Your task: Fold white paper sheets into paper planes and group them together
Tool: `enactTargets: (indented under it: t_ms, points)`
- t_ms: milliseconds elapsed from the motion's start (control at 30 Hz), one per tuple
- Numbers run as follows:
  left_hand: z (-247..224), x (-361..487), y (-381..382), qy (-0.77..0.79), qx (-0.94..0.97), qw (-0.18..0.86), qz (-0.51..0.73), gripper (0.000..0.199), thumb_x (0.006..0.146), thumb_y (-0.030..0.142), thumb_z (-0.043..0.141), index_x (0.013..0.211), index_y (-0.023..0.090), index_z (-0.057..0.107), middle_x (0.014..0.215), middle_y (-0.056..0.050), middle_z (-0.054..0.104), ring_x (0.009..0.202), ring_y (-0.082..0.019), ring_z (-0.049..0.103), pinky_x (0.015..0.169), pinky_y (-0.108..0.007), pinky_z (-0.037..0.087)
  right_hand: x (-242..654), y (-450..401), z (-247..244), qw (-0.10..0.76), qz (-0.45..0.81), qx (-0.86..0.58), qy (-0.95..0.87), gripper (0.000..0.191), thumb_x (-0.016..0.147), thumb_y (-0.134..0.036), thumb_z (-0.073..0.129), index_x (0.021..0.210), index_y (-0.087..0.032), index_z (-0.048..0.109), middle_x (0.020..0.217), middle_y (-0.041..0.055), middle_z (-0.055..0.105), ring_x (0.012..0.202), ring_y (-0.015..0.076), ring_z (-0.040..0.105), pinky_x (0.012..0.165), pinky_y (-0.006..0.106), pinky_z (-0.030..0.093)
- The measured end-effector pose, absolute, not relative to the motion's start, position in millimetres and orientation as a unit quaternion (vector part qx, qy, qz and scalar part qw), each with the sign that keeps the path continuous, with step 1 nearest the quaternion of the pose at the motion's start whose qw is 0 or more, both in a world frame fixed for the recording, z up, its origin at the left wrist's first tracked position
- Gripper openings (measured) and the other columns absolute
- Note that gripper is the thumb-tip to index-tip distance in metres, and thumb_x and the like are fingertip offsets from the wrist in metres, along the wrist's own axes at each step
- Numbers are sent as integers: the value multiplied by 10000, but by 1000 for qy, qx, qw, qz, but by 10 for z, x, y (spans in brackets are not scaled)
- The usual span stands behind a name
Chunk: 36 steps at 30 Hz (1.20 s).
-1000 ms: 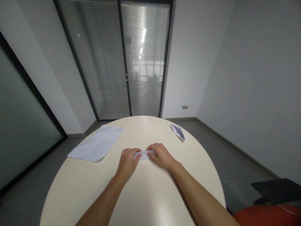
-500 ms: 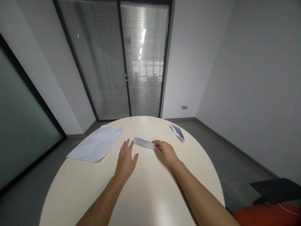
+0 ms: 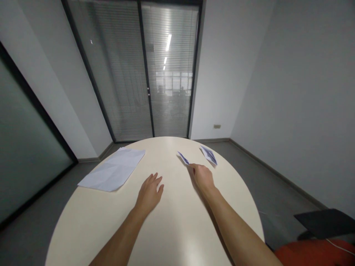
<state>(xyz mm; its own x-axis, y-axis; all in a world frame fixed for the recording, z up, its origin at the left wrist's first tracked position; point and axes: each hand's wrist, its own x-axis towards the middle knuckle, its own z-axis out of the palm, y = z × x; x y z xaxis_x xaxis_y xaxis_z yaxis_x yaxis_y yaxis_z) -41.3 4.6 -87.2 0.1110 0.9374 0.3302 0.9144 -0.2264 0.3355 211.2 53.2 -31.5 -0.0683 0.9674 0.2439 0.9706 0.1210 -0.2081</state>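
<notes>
Between the closed fingers of my right hand is one end of a narrow folded paper. The paper points away from me and to the left, and its near end is hidden by the fingers. My left hand is empty, fingers apart, over the middle of the table. Just beyond and right of my right hand lies another folded paper, with a bluish-grey inner side showing. Left of my left hand are flat white paper sheets with creases.
The round cream table fills the foreground. At the lower right stands a red chair with a black flat object and a thin white cable above it. A glass door with blinds rises behind the table.
My right hand has moved right and slightly away with the folded paper, which has swung from crosswise to pointing forward. My left hand has drawn back a little, its fingers less stretched.
</notes>
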Motion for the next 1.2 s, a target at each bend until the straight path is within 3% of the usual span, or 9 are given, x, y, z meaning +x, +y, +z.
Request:
enactTargets:
  t_ms: [333, 567, 767, 933, 1033, 1200]
  points:
    - [-819, -423, -3, 628, 745, 22, 225, 417, 962, 283, 506, 1324, 148, 662, 1491, -127, 549, 1417, -298, 467, 1186, -444, 372, 2177, 602, -355, 148, -7, -682, -717, 400, 1002, -175, 405, 1255, -284, 695, 1178, 96, 745, 1015, 257, 711, 855, 329, 489]
    - [-854, -451, 2, 622, 749, 16, 228, 428, 965, 300, 494, 1326, 143, 659, 1494, -144, 541, 1424, -304, 460, 1185, -468, 372, 2251, 648, -354, 199, -8, -709, -676, 326, 972, -193, 455, 1168, -234, 713, 1042, 124, 764, 925, 256, 709, 777, 322, 481]
    - [-839, -459, -6, 625, 748, 23, 221, 426, 967, 290, 493, 1335, 148, 653, 1501, -143, 533, 1428, -299, 456, 1186, -471, 369, 2336, 642, -335, 230, 26, -676, -700, 395, 915, -107, 420, 1120, -209, 742, 996, 119, 770, 953, 265, 709, 834, 337, 488]
    - [-852, -480, -2, 617, 753, 18, 227, 418, 964, 285, 496, 1326, 152, 658, 1490, -144, 545, 1422, -298, 464, 1181, -465, 378, 2472, 775, -499, 258, 49, -646, -717, 474, 935, -123, 368, 1328, -128, 633, 1288, 179, 685, 1152, 293, 662, 1003, 406, 475]
    - [-866, -483, 6, 618, 754, 15, 221, 427, 969, 292, 483, 1330, 142, 655, 1494, -144, 542, 1424, -302, 460, 1184, -463, 374, 2512, 893, -644, 263, 63, -633, -725, 497, 921, -148, 424, 1385, -42, 565, 1463, 214, 549, 1336, 293, 543, 1139, 404, 388]
    - [-875, -486, 6, 620, 751, 9, 228, 413, 963, 299, 495, 1314, 167, 666, 1484, -121, 557, 1414, -293, 474, 1172, -464, 388, 2543, 1006, -794, 280, 72, -644, -708, 534, 910, -167, 453, 1425, -43, 528, 1537, 212, 463, 1446, 291, 418, 1190, 424, 334]
